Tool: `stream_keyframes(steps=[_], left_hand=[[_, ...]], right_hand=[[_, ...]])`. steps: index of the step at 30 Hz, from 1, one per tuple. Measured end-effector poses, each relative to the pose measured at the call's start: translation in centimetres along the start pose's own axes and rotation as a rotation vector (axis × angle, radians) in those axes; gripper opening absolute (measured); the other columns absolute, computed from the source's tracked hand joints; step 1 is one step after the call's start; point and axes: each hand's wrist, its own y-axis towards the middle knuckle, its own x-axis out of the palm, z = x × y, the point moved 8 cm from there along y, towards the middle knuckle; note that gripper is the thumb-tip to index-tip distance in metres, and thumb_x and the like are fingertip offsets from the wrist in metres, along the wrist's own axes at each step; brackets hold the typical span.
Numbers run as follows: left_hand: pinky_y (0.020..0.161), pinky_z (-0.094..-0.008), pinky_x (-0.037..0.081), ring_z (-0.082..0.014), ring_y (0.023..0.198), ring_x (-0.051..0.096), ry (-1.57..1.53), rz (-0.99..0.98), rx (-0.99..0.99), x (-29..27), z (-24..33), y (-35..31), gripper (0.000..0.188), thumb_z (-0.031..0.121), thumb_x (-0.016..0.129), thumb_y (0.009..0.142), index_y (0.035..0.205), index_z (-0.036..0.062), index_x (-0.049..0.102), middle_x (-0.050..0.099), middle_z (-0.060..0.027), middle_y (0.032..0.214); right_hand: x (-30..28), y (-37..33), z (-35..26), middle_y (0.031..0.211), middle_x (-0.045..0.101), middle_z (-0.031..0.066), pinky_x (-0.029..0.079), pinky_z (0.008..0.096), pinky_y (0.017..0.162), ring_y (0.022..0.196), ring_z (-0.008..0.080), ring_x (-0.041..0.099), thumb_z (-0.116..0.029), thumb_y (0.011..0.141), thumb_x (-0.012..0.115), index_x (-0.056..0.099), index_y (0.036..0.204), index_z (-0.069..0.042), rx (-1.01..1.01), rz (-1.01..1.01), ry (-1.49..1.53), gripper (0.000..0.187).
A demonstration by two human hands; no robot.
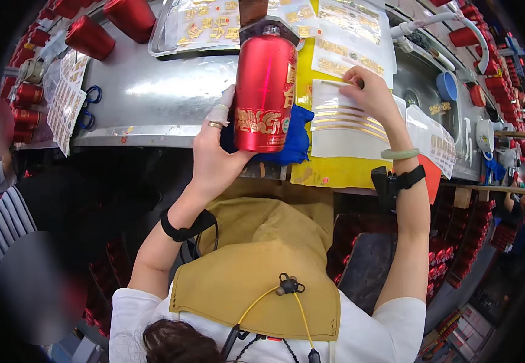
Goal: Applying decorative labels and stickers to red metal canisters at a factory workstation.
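A glossy red bottle [263, 91] with gold lettering and a gold patterned band leans over the bench edge, its neck pointing away from me. My left hand [217, 142] is closed round its left side and base, with a pale covering on one finger and a ring. Blue cloth [298, 136] lies under the bottle. On the right, my right hand [368, 91] pinches at the top of a white sheet [341, 147] bearing several thin gold strips. The uppermost gold strip [330, 82] runs into its fingertips.
Gold decal sheets [347, 57] lie on a yellow mat [301, 175] and in a metal tray [159, 36]. Two red bottles [90, 37] stand at far left, near blue-handled scissors [90, 106]. A blue cup [447, 86] and white pipe [443, 18] are at right.
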Motion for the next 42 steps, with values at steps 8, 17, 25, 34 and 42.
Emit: stream_keyframes(steps=[8, 17, 25, 34, 42], left_hand=[[0.115, -0.0450, 0.041, -0.0365, 0.119, 0.065, 0.045, -0.019, 0.021, 0.5, 0.0, -0.3, 0.089, 0.012, 0.087, 0.073, 0.151, -0.0006, 0.045, 0.062, -0.0226, 0.137], [0.119, -0.0492, 0.035, -0.0389, 0.124, 0.062, 0.165, 0.017, 0.180, 0.0, 2.0, -0.5, 0.090, 0.007, 0.083, 0.074, 0.153, -0.0011, 0.042, 0.061, -0.0230, 0.139], [0.126, -0.0453, 0.015, -0.0328, 0.154, 0.029, -0.482, -0.178, -0.119, 0.0, 0.5, -1.5, 0.071, 0.011, 0.058, 0.096, 0.160, -0.0027, 0.028, 0.035, -0.0233, 0.163], [0.127, -0.0484, 0.002, -0.0283, 0.155, 0.025, -0.345, -0.184, -0.109, 1.0, 0.2, -1.9, 0.070, 0.023, 0.051, 0.106, 0.162, -0.0018, 0.018, 0.028, -0.0188, 0.166], [0.127, -0.0482, 0.002, -0.0296, 0.156, 0.023, -0.309, -0.170, -0.096, 1.2, 0.2, -2.2, 0.070, 0.023, 0.052, 0.106, 0.162, -0.0018, 0.018, 0.026, -0.0197, 0.167]], right_hand=[[-2.8, -4.5, -6.2, 0.086, 0.068, 0.0128, 0.048, 0.0344, 0.069, 0.071, 0.0255, 0.060, -0.009, 0.096, 0.067, 0.072, 0.098, -0.001, 0.043, 0.230, 0.151, 0.009], [1.1, -12.6, -18.5, 0.072, 0.059, 0.0079, 0.042, 0.0358, 0.061, 0.065, 0.0240, 0.054, -0.005, 0.090, 0.073, 0.071, 0.088, -0.002, -0.285, 0.128, 0.457, 0.004], [3.3, -11.9, -17.8, 0.070, 0.058, 0.0075, 0.042, 0.0362, 0.060, 0.065, 0.0225, 0.055, -0.008, 0.091, 0.072, 0.071, 0.086, -0.002, -0.204, 0.118, 0.503, 0.008], [2.6, -12.3, -17.2, 0.070, 0.060, 0.0090, 0.043, 0.0367, 0.059, 0.063, 0.0238, 0.056, -0.011, 0.089, 0.076, 0.068, 0.082, -0.001, -0.162, 0.200, 0.391, 0.014], [2.9, -12.3, -16.1, 0.072, 0.061, 0.0103, 0.044, 0.0363, 0.061, 0.065, 0.0253, 0.057, -0.011, 0.089, 0.077, 0.067, 0.081, 0.000, -0.061, 0.176, 0.419, 0.018]])
